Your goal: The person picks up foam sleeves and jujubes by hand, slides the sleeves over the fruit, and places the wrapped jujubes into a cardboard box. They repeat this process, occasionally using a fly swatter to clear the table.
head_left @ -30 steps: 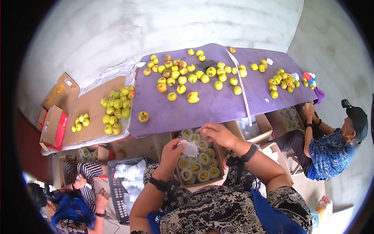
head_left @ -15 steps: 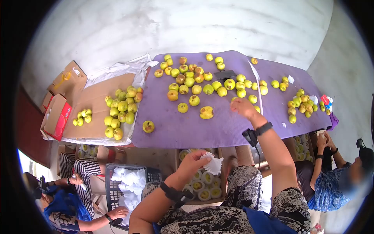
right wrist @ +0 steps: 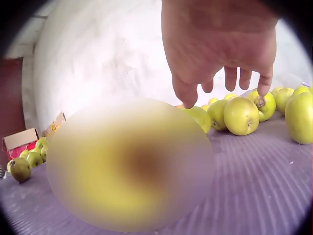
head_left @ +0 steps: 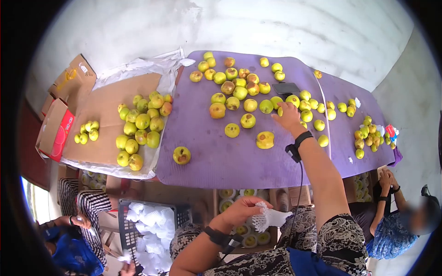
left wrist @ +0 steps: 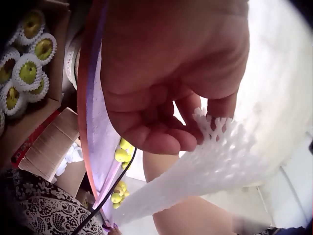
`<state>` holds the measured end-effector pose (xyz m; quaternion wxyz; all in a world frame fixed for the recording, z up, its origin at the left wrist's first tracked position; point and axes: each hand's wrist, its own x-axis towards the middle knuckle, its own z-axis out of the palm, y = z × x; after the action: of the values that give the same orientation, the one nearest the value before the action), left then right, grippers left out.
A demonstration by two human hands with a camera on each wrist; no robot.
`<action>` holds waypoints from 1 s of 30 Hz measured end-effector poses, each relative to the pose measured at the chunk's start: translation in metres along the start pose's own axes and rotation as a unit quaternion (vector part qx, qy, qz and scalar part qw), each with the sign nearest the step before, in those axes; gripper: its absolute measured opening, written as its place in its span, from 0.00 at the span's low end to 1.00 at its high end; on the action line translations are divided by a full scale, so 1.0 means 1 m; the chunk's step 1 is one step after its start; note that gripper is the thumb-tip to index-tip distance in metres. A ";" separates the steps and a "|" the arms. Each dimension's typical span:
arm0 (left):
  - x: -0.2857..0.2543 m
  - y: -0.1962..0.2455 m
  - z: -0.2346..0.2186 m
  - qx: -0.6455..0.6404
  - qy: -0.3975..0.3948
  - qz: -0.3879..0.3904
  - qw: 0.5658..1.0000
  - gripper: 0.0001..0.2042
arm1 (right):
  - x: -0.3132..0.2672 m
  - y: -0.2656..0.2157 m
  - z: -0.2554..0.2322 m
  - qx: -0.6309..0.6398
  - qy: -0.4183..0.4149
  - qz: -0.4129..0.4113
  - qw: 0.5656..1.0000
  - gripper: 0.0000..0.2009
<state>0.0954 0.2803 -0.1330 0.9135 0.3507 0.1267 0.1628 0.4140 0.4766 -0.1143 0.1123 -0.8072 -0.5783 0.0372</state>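
Observation:
My left hand [head_left: 243, 210] pinches a white foam net sleeve [head_left: 271, 218] in front of my body, below the table's front edge. Seen from the left wrist, thumb and fingers grip one end of the sleeve, and the rest hangs away, with no fruit showing in it. Out over the purple-covered table [head_left: 212, 161], my right hand [head_left: 290, 117] reaches among the loose apples [head_left: 266, 106]. Its fingers point down and stand apart in the right wrist view, fingertips right at a green-yellow apple [right wrist: 264, 104]. Another apple [right wrist: 241, 116] sits close by.
Below the table edge, a carton holds foam-wrapped apples [head_left: 250, 240]. A dark crate [head_left: 125, 221] of white sleeves stands left of my lap. More apples [head_left: 142, 121] lie on cardboard at left. A dark flat object [head_left: 285, 88] lies behind the fruit. People sit at both sides.
My right hand has left the left hand and moved forward over the table to the apples. The left hand keeps hold of the foam sleeve, which now stretches out to the right.

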 end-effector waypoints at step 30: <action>-0.005 0.042 0.000 0.047 -0.045 0.086 0.994 0.10 | 0.005 -0.031 -0.018 -0.090 -0.185 -0.021 0.978 0.36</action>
<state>0.0823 0.3078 -0.1036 0.8835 0.4096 0.0620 0.2185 0.3908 0.4886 -0.0899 -0.0686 -0.7806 -0.6072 0.1313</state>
